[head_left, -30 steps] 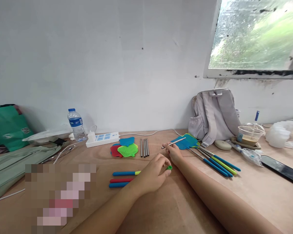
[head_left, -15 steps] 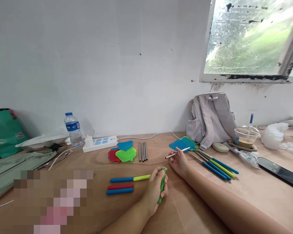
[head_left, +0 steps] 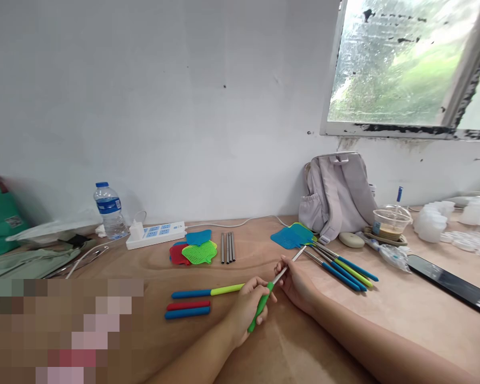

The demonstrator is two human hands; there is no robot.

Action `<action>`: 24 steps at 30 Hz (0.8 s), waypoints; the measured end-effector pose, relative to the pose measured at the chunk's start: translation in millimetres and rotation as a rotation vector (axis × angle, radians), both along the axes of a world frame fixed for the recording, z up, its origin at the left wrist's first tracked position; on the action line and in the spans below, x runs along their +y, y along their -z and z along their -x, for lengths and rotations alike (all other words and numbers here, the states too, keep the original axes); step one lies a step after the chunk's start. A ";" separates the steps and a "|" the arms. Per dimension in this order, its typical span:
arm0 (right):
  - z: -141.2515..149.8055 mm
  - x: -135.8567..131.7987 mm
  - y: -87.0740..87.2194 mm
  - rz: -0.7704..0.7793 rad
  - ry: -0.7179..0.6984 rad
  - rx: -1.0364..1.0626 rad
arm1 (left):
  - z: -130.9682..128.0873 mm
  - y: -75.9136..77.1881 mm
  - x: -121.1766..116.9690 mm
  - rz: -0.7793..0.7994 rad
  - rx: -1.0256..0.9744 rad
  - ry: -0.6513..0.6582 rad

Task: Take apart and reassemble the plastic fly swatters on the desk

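Observation:
My left hand (head_left: 242, 306) is closed around a green handle (head_left: 259, 310), held slanting above the wooden table. Pinched in my right hand (head_left: 298, 282) is a thin metal rod (head_left: 298, 254). Its lower end meets the upper end of the green handle; how deep it sits cannot be seen. Left of my hands lie a blue handle (head_left: 190, 294) and a yellow handle (head_left: 226, 290) end to end, with a red handle (head_left: 188, 306) and another blue handle (head_left: 187, 313) nearer me. Farther back are loose swatter heads (head_left: 200, 252) and several metal rods (head_left: 229, 248).
Several fly swatters (head_left: 290, 238) lie right of my hands. Behind stand a backpack (head_left: 340, 192), a drink cup (head_left: 391, 221) and a water bottle (head_left: 110, 210). A power strip (head_left: 156, 234) lies by the wall, a phone (head_left: 452, 282) at right.
My right hand has turned the rod and brought its lower end to the green handle. My left hand has tilted the handle toward the rod. The view has shifted slightly right.

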State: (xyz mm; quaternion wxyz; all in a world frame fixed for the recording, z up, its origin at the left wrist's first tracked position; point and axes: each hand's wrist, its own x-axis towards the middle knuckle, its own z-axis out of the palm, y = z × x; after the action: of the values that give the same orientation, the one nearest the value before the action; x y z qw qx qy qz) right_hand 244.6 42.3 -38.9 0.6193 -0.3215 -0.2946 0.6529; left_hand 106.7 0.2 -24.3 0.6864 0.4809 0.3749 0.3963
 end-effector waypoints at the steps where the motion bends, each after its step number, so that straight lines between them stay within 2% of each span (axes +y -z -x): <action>1: 0.2 0.1 -0.2 -0.001 0.000 -0.004 | 0.2 0.1 0.3 0.004 0.002 0.007; 8: -2.1 2.7 1.6 0.016 0.017 0.006 | 2.3 0.9 4.2 0.040 0.016 0.054; 24: -3.7 2.1 1.2 -0.138 -0.170 -0.201 | 2.0 3.6 4.4 0.008 -0.032 0.004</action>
State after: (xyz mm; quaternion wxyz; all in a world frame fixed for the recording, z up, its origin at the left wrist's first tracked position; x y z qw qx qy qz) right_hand 248.3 44.4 -40.2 0.5500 -0.3159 -0.4256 0.6454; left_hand 104.7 4.6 -27.9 0.6948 0.4726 0.3646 0.4012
